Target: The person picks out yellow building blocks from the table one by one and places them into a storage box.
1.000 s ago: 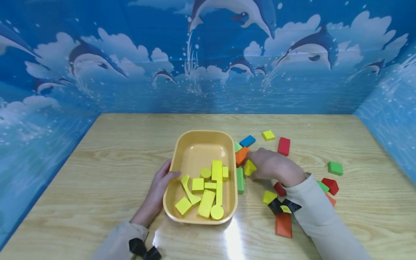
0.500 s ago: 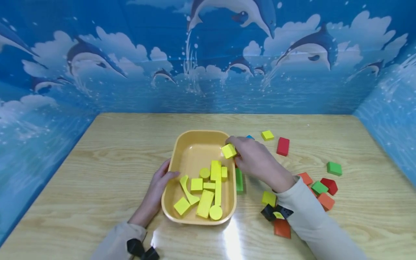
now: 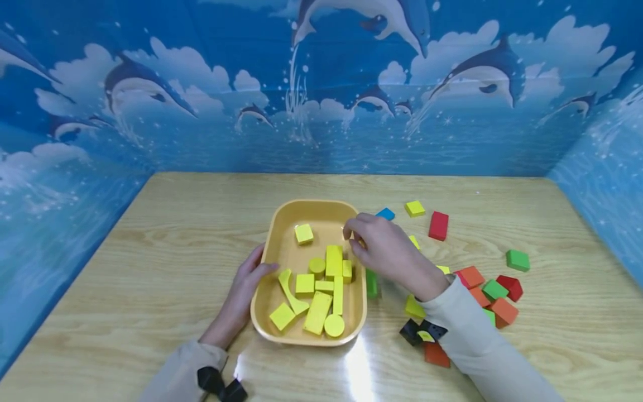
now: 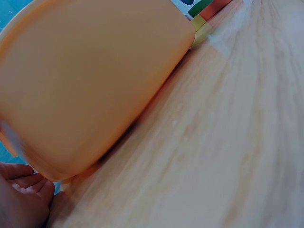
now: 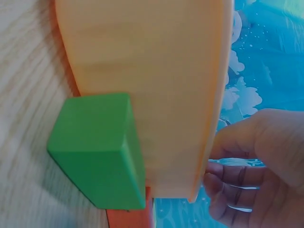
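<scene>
A yellow-orange plastic tray [image 3: 324, 215] sits on the table, with several yellow blocks [image 3: 317, 312] of mixed shapes inside. My left hand [image 3: 245, 286] holds the tray's left side, thumb over the rim; in the left wrist view its fingers [image 4: 40, 187] lie beside the outer wall. Over the tray's right rim hangs my right hand [image 3: 384, 245], fingers loosely bent and holding nothing. Away from the other pieces, one yellow cube [image 3: 303, 234] lies in the tray's far left part. The right wrist view has the thumb [image 5: 235, 140] and fingers apart beside the rim.
A green block [image 5: 95, 142] stands against the tray's right wall. Right of it lie several orange, green and red blocks [image 3: 494, 290], partly hidden by my right forearm. Farther back are a blue block [image 3: 385, 214], a yellow block [image 3: 414, 209] and a red block [image 3: 438, 225].
My right hand picked up a yellow block right of the tray, carried it left over the rim and let it go; it now lies inside. The left hand has stayed put.
</scene>
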Available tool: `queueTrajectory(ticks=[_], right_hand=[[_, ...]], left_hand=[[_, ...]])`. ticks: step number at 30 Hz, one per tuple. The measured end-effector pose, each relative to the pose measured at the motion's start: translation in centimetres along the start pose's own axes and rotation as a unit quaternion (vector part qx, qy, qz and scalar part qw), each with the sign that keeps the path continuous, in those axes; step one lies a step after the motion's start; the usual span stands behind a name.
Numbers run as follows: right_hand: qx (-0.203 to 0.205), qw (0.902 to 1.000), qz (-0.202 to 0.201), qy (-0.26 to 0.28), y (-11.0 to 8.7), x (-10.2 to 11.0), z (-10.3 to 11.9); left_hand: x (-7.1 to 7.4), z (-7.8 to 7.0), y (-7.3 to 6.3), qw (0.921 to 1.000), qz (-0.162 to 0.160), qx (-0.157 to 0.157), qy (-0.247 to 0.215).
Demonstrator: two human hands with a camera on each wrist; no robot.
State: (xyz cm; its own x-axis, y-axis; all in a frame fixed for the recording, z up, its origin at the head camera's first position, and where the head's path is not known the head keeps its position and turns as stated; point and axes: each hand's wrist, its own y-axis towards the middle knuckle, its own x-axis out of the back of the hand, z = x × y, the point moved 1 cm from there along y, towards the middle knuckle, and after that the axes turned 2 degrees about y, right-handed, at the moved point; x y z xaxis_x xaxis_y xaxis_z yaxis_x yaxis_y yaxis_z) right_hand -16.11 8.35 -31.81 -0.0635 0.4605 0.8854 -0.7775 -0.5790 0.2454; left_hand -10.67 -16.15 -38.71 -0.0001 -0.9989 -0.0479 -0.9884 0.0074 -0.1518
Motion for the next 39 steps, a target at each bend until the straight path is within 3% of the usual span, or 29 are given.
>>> queueTrajectory(ticks=[11, 17, 19, 22, 25, 28, 31, 37, 39], right_hand=[[0.009, 0.9999, 0.003, 0.007, -0.4, 0.7, -0.3], [-0.032, 0.9992, 0.022, 0.005, -3.5, 1.4, -1.3], [-0.051, 0.9977, 0.043, -0.013, -5.2, 1.5, -1.7], [-0.076, 0.9899, 0.11, -0.045, -7.8, 1.5, -2.2], [-0.061, 0.9838, 0.152, -0.072, -10.0, 1.3, -2.4], [-0.033, 0.9838, 0.152, -0.09, -11.4, 1.0, -2.4], [-0.04, 0.9807, 0.164, -0.098, -12.3, 0.9, -2.2], [-0.113, 0.9658, 0.211, -0.099, -12.2, 0.9, -1.3], [-0.104, 0.9679, 0.209, -0.092, -11.9, 0.9, -1.1]], left_hand=[[0.1, -0.1, -0.1, 0.9999, 0.002, 0.003, 0.01], [0.1, 0.0, 0.2, 0.9999, 0.007, 0.01, 0.01], [0.1, -0.1, 0.2, 0.9998, 0.007, 0.01, 0.016], [0.1, -0.3, 0.1, 0.9996, 0.008, 0.011, 0.023], [0.2, -0.3, 0.0, 0.9995, 0.008, 0.017, 0.024], [0.3, -0.2, -0.1, 0.9996, 0.003, 0.015, 0.025], [0.3, -0.1, 0.0, 0.9998, 0.004, 0.011, 0.016], [0.3, -0.1, 0.0, 0.9998, 0.008, 0.012, 0.017], [0.3, -0.2, 0.1, 0.9996, 0.008, 0.013, 0.024]])
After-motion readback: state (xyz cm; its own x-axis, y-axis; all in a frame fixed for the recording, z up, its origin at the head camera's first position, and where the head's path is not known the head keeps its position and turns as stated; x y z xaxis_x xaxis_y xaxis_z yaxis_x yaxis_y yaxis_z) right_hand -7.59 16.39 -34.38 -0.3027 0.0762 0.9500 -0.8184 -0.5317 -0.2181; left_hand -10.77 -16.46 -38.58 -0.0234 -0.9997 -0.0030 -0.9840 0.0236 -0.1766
